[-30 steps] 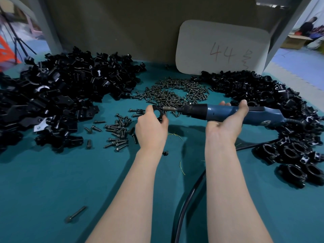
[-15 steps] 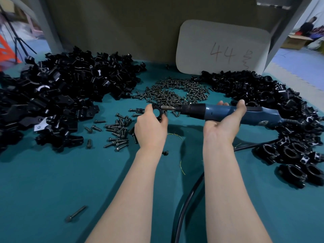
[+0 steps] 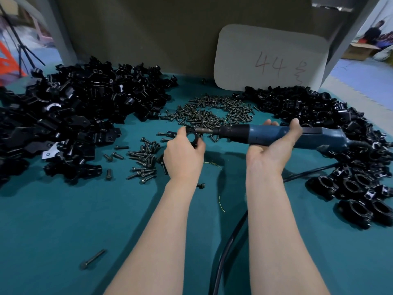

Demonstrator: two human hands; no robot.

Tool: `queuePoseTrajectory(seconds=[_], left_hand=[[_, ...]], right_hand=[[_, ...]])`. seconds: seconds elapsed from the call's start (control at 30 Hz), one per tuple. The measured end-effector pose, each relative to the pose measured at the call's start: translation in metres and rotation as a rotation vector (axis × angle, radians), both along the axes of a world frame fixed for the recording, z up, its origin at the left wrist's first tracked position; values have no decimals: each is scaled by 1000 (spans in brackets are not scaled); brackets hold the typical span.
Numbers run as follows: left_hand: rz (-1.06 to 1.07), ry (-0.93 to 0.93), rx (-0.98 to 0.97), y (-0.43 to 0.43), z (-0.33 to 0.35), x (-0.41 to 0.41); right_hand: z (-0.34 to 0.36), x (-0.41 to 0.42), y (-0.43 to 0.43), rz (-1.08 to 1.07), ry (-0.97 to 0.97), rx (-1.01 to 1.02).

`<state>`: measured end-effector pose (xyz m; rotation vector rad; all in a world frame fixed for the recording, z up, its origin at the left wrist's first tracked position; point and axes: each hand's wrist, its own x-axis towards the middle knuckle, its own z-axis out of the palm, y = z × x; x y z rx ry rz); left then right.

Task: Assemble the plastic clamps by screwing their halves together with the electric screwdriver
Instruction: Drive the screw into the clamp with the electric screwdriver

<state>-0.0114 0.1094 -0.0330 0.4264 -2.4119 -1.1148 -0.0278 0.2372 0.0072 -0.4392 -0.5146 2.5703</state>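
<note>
both arms enter bare from the six o'clock edge: left forearm (image 3: 157, 231), right forearm (image 3: 274, 220). the left hand (image 3: 184, 158) and right hand (image 3: 274, 145) are bare too.

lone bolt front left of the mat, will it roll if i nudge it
Probably rolls, curving round its wider head, since the lone bolt lies on its side. Looks like metal, so likely stiff and heavy for its size. The teal mat may slow sliding.
</note>
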Motion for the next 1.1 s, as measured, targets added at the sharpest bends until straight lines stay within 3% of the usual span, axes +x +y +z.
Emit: queuePoseTrajectory(seconds=[0.43,0.7,1.1], left_hand=[[19,-43,-36,-10,0,1],[36,-83,-36,-7,-2,-1],[49,-136,-53,-9,3,1]], right_hand=[[-4,4,2,115,76,-95],[3,8,6,158,230,2],[9,11,5,158,282,73]])
